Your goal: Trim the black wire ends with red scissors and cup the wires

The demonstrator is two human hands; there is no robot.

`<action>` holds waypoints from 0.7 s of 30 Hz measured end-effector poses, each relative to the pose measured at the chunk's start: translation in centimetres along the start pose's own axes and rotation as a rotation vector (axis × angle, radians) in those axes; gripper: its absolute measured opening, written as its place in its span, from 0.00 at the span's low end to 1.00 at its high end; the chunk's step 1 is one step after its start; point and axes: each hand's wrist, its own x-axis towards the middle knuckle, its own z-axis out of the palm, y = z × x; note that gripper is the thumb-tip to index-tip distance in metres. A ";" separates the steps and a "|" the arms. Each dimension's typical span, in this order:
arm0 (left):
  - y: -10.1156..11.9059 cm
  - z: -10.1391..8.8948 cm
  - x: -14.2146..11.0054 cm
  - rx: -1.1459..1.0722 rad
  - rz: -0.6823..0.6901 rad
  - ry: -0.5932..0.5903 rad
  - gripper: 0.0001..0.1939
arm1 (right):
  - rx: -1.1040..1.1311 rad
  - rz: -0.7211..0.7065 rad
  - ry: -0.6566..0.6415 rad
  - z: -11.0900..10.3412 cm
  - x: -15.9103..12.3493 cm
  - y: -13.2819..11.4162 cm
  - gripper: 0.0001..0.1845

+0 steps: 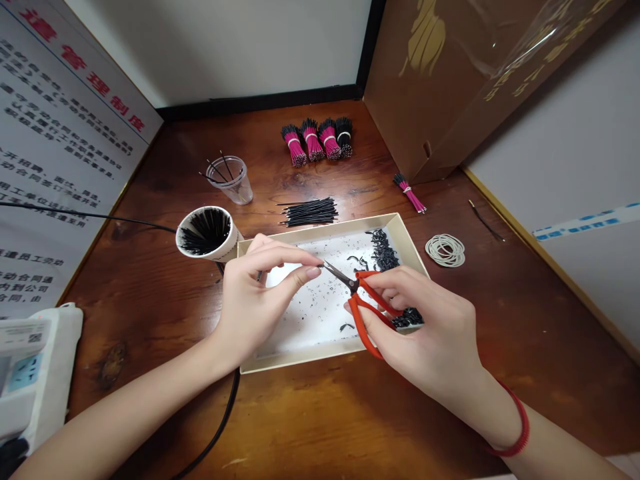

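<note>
Left hand (255,300) pinched thumb to forefinger at blade tips; anything held too small to tell. Right hand (420,327) clenched on red-handled scissors (359,319), blades just beside left fingertips (314,272), above cream tray (325,360) lined with white paper, black clippings (383,250) heaped inside. Wooden table (150,320) carries white cup (205,233) of black wires, clear plastic cup (230,181), pink-banded wire bundles (313,141), rubber bands (445,250). Printed notice (65,133) on wall at left.
</note>
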 end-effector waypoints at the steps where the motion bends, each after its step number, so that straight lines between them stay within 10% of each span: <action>1: 0.0 0.0 0.0 -0.002 0.004 0.001 0.06 | 0.002 0.004 -0.002 0.0 0.0 0.0 0.09; 21: 0.0 -0.1 0.0 0.014 0.048 0.003 0.08 | -0.009 -0.038 0.011 0.1 0.0 0.1 0.10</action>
